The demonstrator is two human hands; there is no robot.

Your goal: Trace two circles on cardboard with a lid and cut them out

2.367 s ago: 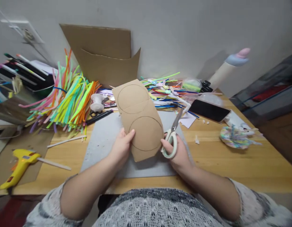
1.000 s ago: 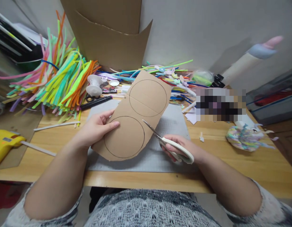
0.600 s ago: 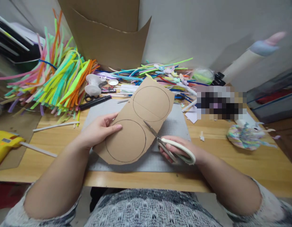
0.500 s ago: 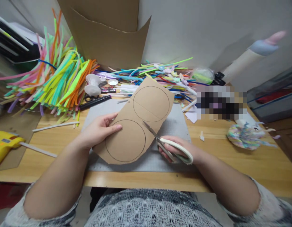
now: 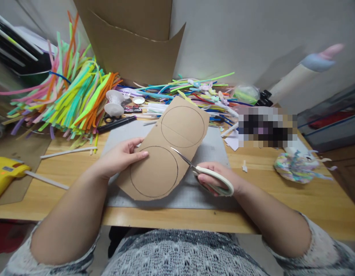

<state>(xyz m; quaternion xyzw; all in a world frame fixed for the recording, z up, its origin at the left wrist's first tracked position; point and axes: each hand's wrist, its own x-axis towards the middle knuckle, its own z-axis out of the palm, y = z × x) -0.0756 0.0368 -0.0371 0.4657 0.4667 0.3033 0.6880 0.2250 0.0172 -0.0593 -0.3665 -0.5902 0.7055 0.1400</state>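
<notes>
"Item one?"

"Cardboard piece, brown, flat, two circles drawn in dark line: nearer circle, farther circle. A faint crease crosses the farther one."

"Place relative to the grip?"

"Left hand pinches its left edge, thumb on top, the thumb tip lying over the outline of the nearer circle. Most of the sheet extends to the right of that grip."

"Direction?"

"Long axis diagonal, near left to far right. Drawn face up. Held over a grey cutting mat; contact with the mat cannot be told."

"Item two?"

"Scissors, pale handles, metal blades. Right hand, grip closed around the handles. Blades lie ahead and to the left of that grip."

"Their axis?"

"Tips aimed far left, across the cardboard's length, at the strip between the circles. One blade shows above the sheet; the other is hidden."

"Remaining stock on the counter?"

"Left side: bundle of multicoloured chenille stems; white spool beside it; black marker; yellow hot glue gun, white glue stick protruding toward the right."
</notes>
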